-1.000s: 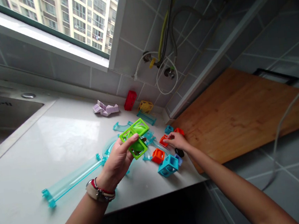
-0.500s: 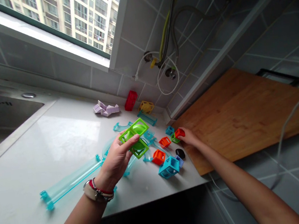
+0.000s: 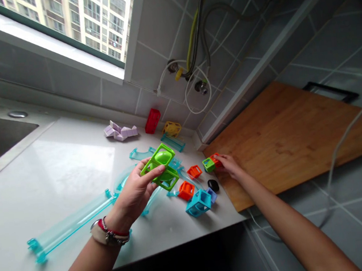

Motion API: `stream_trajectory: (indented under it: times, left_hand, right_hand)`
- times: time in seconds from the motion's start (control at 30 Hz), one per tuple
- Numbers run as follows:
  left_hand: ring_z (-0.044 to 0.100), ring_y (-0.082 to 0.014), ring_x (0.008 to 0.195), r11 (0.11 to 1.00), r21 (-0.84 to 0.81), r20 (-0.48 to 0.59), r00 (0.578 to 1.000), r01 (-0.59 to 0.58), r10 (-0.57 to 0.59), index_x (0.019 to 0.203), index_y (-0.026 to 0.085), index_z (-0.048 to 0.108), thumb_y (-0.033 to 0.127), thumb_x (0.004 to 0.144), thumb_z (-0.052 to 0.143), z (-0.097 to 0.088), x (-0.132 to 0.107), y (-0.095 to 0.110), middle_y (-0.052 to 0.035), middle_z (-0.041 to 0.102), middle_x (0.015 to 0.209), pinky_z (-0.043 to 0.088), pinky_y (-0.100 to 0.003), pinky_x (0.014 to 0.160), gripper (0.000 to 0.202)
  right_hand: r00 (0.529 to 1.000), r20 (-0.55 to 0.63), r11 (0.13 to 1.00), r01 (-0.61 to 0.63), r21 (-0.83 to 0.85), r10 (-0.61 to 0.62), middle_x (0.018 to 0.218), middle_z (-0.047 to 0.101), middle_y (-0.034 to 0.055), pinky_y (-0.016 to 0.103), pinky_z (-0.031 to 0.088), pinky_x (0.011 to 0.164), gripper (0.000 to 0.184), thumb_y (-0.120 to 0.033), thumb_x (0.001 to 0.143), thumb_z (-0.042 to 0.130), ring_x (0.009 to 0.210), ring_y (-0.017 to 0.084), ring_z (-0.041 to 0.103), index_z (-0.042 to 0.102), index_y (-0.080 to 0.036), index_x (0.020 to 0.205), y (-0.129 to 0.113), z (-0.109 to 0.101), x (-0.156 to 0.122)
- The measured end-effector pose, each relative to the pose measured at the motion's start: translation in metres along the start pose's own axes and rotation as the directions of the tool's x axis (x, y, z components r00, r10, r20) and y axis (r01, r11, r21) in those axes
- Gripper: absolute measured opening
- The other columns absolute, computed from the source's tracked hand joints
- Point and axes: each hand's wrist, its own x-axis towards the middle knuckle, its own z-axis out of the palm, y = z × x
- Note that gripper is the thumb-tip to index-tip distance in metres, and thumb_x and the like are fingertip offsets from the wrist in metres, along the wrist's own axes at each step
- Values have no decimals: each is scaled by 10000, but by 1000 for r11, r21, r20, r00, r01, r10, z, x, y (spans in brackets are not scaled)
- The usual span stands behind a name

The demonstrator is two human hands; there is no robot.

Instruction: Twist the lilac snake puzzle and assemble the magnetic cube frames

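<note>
My left hand [image 3: 136,186] is closed around a bright green plastic track block [image 3: 163,156] with open square frames and curved bowls, held above the counter. Further right, my right hand [image 3: 230,165] grips a small orange and green cube block [image 3: 209,164] by its orange end. Just below that block, a blue cube is mostly hidden. Nearby on the counter lie an orange cube [image 3: 194,172], a second orange cube [image 3: 186,190], a larger blue block [image 3: 198,203], a purple piece [image 3: 212,195] and a black rounded object [image 3: 213,185].
A long clear-blue track [image 3: 74,224] lies across the white counter [image 3: 11,213]. Lilac blocks [image 3: 120,131], a red block [image 3: 152,121] and a yellow frame piece [image 3: 171,129] stand near the wall. A wooden board [image 3: 285,141] is at right, a sink [image 3: 0,139] at left.
My right hand has turned the orange and green block, so its green end now points left and covers most of the blue cube. The view has shifted slightly right; my left hand keeps its hold.
</note>
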Motion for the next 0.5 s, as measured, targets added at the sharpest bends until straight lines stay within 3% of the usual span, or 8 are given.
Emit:
stream_trajectory:
  times: [0.23, 0.5]
  left_hand:
    - [727, -234, 1062, 999, 47, 4, 1000, 3, -4, 1185, 189, 644, 204, 789, 879, -5, 0, 1, -84, 738, 1193, 592, -326, 877, 460]
    - [721, -235, 1057, 999, 42, -17, 1000, -5, 6, 1168, 195, 617, 219, 775, 892, -3, 1, 5, -73, 737, 1168, 594, -338, 868, 480]
  right_hand:
    - [984, 143, 925, -150, 348, 106, 1163, 706, 80, 399, 620, 837, 319, -407, 1024, 627, 966, 205, 715, 653, -157, 1220, -5, 35, 5]
    - [989, 121, 805, -141, 576, 87, 982, 776, 80, 404, 633, 850, 256, -383, 1010, 529, 916, 221, 750, 689, -184, 1018, -15, 47, 6]
